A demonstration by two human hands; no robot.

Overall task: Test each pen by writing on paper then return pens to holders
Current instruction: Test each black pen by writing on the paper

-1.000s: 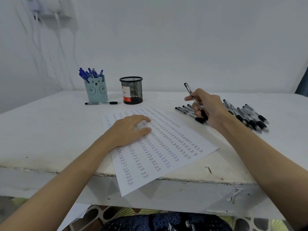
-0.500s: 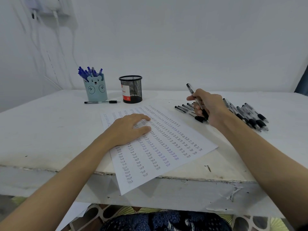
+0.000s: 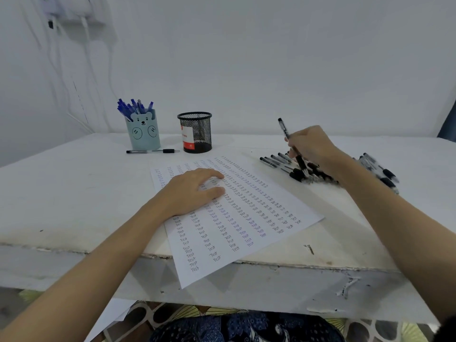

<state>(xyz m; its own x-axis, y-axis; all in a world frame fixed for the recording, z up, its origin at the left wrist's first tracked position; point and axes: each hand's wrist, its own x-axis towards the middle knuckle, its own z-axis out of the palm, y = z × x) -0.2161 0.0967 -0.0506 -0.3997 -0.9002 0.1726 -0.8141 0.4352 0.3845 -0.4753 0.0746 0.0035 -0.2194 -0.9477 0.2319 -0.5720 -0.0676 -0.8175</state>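
Right hand [image 3: 312,149] is pinching a black-grip clear-barrel pen [image 3: 292,148], fingers curled round the barrel. Pen is standing steeply, cap end up, tip end down just over the pile of loose black pens [image 3: 299,172]. That pile is lying toward the desk's right side, past the sheet's far right corner; more of the same pens [image 3: 385,172] are showing on the other side of the wrist, blurred.

Left hand [image 3: 191,192] is lying flat, fingers spread loosely and straight, pressing down on the white paper sheet [image 3: 246,218]. The hand is holding nothing.

Sheet is sitting skewed near the desk's front edge, its near corner overhanging that edge. It is carrying columns of small handwritten "Test" marks, mostly dark, a few bluish-purple.

Toward the desk's back edge, left of centre, a pale-blue bear-face pen holder [image 3: 144,130] is standing upright, packed with blue-capped pens [image 3: 132,108]. Just beside it on the right, a black wire-mesh cylindrical holder [image 3: 196,132] with a red-and-white label is standing upright; contents cannot be made out through the mesh.

One single black pen [image 3: 153,151] is lying flat in front of the bear holder, roughly parallel to the back edge, one end close to the mesh holder's base.

The white worn desk [image 3: 61,193] is showing chipped paint along the front edge.
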